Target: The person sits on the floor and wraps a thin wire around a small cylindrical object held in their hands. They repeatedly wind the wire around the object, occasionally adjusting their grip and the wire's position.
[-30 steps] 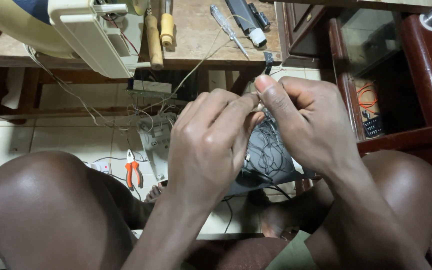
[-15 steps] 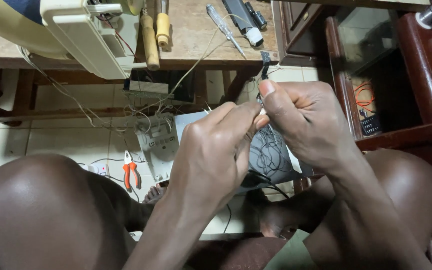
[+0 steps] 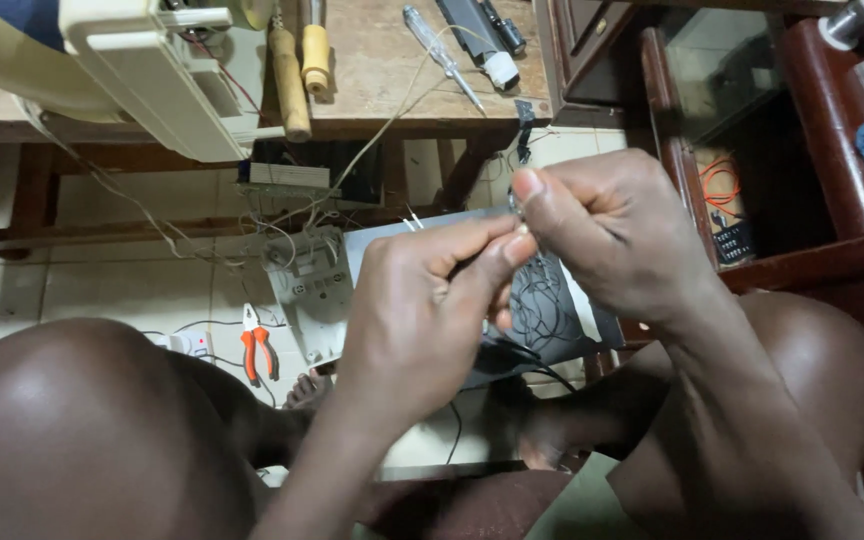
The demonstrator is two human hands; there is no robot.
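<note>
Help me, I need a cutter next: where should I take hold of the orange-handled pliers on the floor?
Take the orange-handled pliers by the two orange handles, coming from above. They lie flat on the tiled floor, handles toward the person, metal nose pointing away. Both hands are busy.

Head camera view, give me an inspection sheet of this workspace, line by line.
Surface: wooden workbench above a pale tiled floor.
Job's things: thin wire end pinched between both hands; too small to tell more.
Clutter: screwdriver, wooden-handled tools, cream appliance housing on the bench; orange-handled pliers and a grey panel on the floor.
Grippers: left hand and right hand, fingertips meeting.
Cables: pale wires hang off the bench; black wires below the hands.
Surroundings: dark wooden cabinet at right.
</note>
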